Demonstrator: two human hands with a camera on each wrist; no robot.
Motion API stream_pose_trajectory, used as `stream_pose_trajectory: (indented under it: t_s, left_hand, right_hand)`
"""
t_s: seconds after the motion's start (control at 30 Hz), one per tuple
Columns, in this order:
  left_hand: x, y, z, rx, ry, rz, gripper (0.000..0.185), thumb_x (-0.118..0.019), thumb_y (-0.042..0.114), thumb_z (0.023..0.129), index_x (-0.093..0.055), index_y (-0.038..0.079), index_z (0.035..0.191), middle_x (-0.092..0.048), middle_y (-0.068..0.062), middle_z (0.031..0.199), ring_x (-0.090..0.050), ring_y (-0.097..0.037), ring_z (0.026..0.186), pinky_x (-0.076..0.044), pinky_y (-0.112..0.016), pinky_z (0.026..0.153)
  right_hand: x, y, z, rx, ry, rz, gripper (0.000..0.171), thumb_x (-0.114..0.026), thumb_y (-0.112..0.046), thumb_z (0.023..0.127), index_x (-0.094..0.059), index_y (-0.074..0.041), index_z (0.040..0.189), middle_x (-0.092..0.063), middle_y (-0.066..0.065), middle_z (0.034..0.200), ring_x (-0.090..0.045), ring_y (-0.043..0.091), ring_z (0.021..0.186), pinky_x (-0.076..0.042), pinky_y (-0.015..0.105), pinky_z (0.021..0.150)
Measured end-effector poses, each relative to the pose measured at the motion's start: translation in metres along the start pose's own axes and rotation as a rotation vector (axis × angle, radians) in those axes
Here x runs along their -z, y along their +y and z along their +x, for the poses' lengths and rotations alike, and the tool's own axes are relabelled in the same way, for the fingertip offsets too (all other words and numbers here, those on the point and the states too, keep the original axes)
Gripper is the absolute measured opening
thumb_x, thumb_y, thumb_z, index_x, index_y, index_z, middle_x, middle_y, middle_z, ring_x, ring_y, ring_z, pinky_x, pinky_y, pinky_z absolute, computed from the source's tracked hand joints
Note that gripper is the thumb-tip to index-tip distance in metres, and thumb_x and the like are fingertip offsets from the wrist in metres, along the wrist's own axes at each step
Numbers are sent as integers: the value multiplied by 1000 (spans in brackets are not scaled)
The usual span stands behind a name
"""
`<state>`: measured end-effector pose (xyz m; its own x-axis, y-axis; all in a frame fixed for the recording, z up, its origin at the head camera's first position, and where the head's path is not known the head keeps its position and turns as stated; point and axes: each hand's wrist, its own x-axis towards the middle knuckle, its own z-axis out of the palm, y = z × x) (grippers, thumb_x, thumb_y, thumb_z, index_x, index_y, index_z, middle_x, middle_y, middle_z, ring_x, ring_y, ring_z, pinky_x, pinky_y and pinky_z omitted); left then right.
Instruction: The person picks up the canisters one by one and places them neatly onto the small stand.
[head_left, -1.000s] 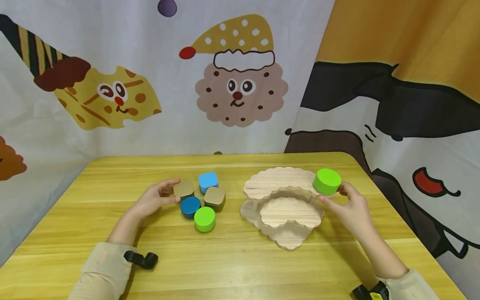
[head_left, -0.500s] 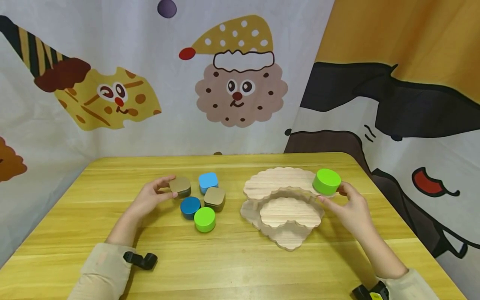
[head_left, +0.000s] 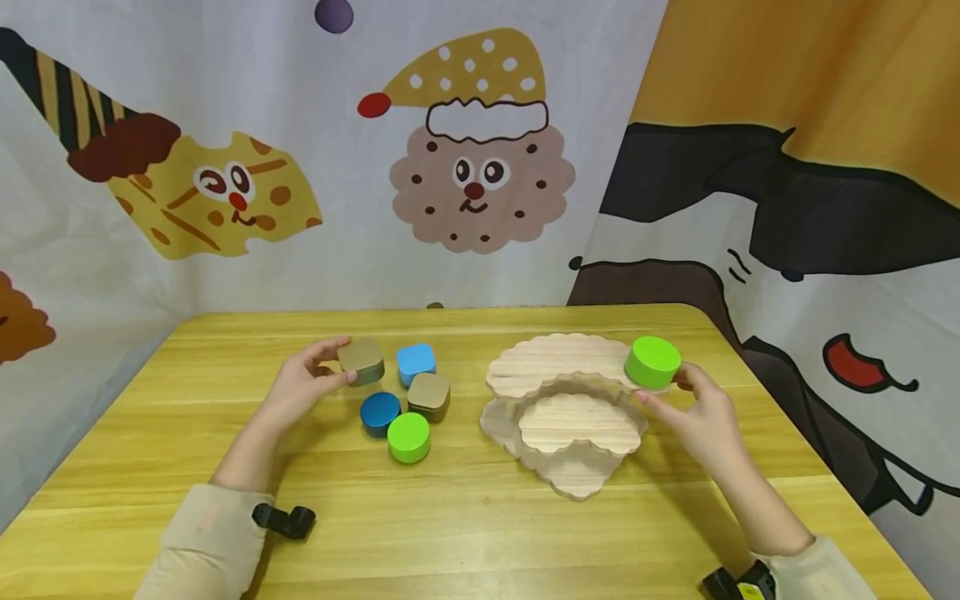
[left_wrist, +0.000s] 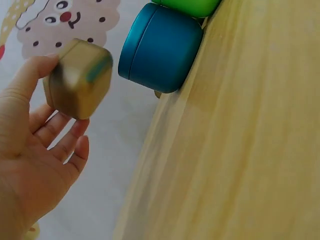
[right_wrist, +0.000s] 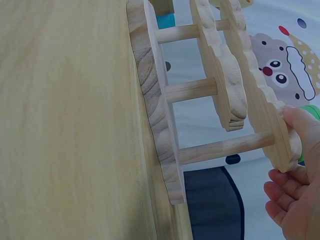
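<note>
Tan tin pinched in my left grip, lifted off the table. Beside it: blue tin, second tan tin, navy tin, green tin. Right grip holds another green tin on the stand's top tier. One placed; five left.

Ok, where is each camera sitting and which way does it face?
Head: above, facing forward and down at the table; both hands, left and right, and sleeves show.
Left wrist: low beside the left hand, facing the tan tin it pinches and the dark blue tin.
Right wrist: low at table level, side-on to the wooden tiered stand; right fingers show.
Shared: head and left wrist both show the tan tin.
</note>
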<state>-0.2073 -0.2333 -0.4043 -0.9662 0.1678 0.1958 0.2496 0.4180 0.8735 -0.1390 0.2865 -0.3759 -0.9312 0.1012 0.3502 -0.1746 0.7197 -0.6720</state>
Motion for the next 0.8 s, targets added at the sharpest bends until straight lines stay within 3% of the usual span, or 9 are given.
stream_pose_trajectory:
  t_s: [0.23,0.47,0.8]
  left_hand:
    - [-5,18,-1,-50,30,-22,58,-72,13,87,-49,5,139,-57,-16,122,-51,-28,101,-45,-23,77]
    - [-12,33,0,-101,34,-43,57,-73,10,85,-51,3,137,-59,-15,116,-51,-19,99,-45,-24,78]
    - [-27,59,1,-81,-11,-56,55,-74,14,85,-53,9,136,-55,-11,125,-50,-25,103,-45,-32,81]
  right_hand:
    - [0,-1,0,4,3,1,64,-78,-32,81,-52,6,126,-55,26,123,-47,44,110,-37,61,89]
    - [1,-3,0,8,6,3,62,-78,-31,81,-53,6,124,-56,25,121,-48,42,109,-37,59,89]
    - [-2,2,1,19,11,-1,62,-78,-31,82,-53,7,124,-56,26,121,-48,43,108,-37,59,88]
